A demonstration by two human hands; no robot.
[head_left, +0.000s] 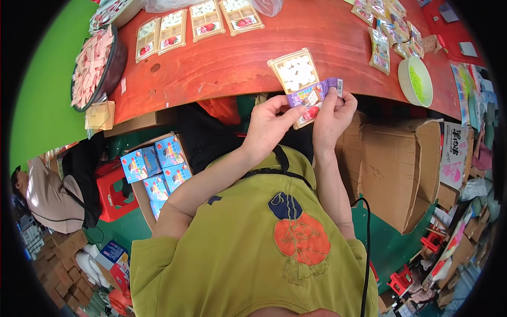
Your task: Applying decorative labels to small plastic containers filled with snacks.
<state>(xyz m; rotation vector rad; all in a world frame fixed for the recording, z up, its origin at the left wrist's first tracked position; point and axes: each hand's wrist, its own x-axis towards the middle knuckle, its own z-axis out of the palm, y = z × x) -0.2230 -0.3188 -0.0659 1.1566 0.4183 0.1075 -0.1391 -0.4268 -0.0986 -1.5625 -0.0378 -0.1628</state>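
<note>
Just over the table's near edge, a beige compartment tray [297, 74] filled with small white pieces is held tilted. Across its lower part lies a printed purple paper sleeve [304, 96], its right end standing out past the tray. My left hand [272, 124] grips the sleeve and tray at their left side, thumb on top. The sleeve's right end is pinched between the thumb and fingers of my right hand [332, 117]. A red picture [311, 112] shows on the tray's near part, between my hands.
Several similar trays [207, 22] stand along the back of the red table [222, 68]. A dark tub of pink strips [94, 66] sits left; a pale bowl with green strips [415, 82] and packed trays [380, 50] lie right. Below are blue boxes [157, 169] and an open carton [393, 169].
</note>
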